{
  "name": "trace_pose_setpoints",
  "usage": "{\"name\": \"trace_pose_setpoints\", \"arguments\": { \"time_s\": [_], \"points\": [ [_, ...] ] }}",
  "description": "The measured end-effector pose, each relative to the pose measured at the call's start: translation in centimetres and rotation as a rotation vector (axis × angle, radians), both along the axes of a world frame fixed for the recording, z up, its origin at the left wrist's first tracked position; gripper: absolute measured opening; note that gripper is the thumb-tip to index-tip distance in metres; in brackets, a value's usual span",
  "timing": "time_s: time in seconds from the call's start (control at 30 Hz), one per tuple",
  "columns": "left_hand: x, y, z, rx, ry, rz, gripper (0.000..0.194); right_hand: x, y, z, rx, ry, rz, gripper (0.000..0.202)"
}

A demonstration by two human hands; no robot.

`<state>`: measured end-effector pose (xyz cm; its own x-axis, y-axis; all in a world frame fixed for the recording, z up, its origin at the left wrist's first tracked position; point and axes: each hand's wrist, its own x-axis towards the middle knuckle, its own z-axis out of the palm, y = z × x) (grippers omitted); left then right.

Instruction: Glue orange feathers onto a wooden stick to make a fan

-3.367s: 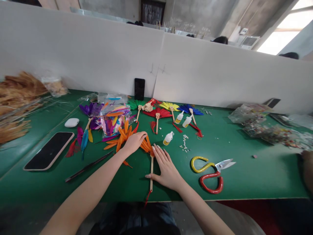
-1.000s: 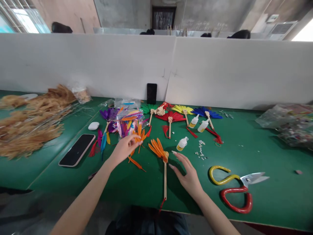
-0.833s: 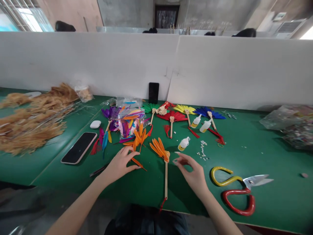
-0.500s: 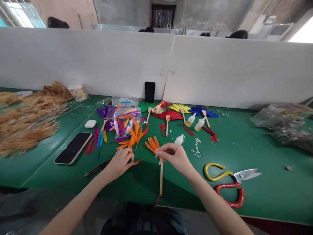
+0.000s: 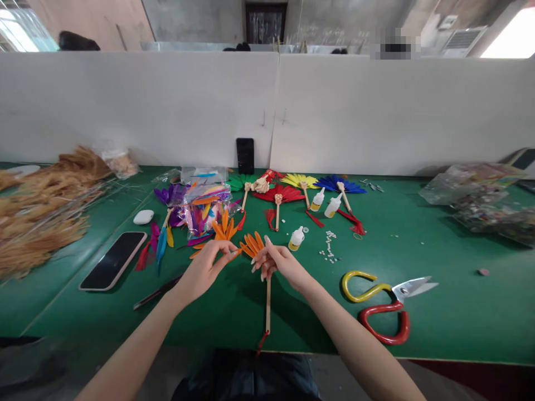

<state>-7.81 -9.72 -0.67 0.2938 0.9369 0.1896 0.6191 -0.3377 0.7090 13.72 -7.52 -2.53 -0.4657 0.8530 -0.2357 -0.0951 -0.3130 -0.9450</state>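
My left hand (image 5: 209,262) is closed in a pinch on a small orange feather (image 5: 239,252), seen only in part. My right hand (image 5: 279,263) lies over the head of an unfinished fan, its fingers spread apart. Orange feathers (image 5: 252,244) fan out on the far left side of that head. The fan's wooden handle (image 5: 268,306) points toward me and ends in a red cord (image 5: 262,341). Just beyond my left hand are loose orange feathers (image 5: 225,227). My right palm and fingers hide where the feathers meet the handle.
Feather fans in red (image 5: 280,195), yellow, blue and green lie farther back. Glue bottles (image 5: 296,239) stand near small white beads (image 5: 329,245). Large scissors (image 5: 388,301) lie at right, a phone (image 5: 113,262) and dark tweezers-like tool (image 5: 156,292) at left. A white partition (image 5: 355,111) closes the back.
My left hand has raised the feather and brought it closer to the fan head. My right hand has gone from a pinch to spread fingers over the head. The view has shifted slightly.
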Motion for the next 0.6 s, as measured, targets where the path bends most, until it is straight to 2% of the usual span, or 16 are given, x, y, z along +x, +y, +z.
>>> {"name": "trace_pose_setpoints", "arguments": {
  "time_s": [0.1, 0.23, 0.37, 0.43, 0.6],
  "points": [
    [2.1, 1.2, 0.6, -0.162, -0.032, -0.057, 0.02, 0.0, 0.0, -0.2, -0.004, 0.007, 0.032, 0.071],
    [4.0, 2.5, 0.5, -0.181, -0.024, -0.157, 0.023, 0.2, 0.2, -0.4, 0.021, 0.012, 0.051, 0.071],
    [4.0, 3.4, 0.8, -0.213, -0.039, -0.234, 0.02, 1.0, 0.8, 0.0, 0.071, 0.013, -0.008, 0.066],
    [3.7, 3.9, 0.9, -0.175, -0.029, -0.263, 0.016, 1.4, 1.0, 0.2, 0.09, 0.015, -0.027, 0.062],
    [3.3, 4.8, 0.6, -0.055, -0.026, -0.258, 0.02, 1.6, 1.2, 0.0, 0.127, -0.047, 0.078, 0.056]
  ]
}}
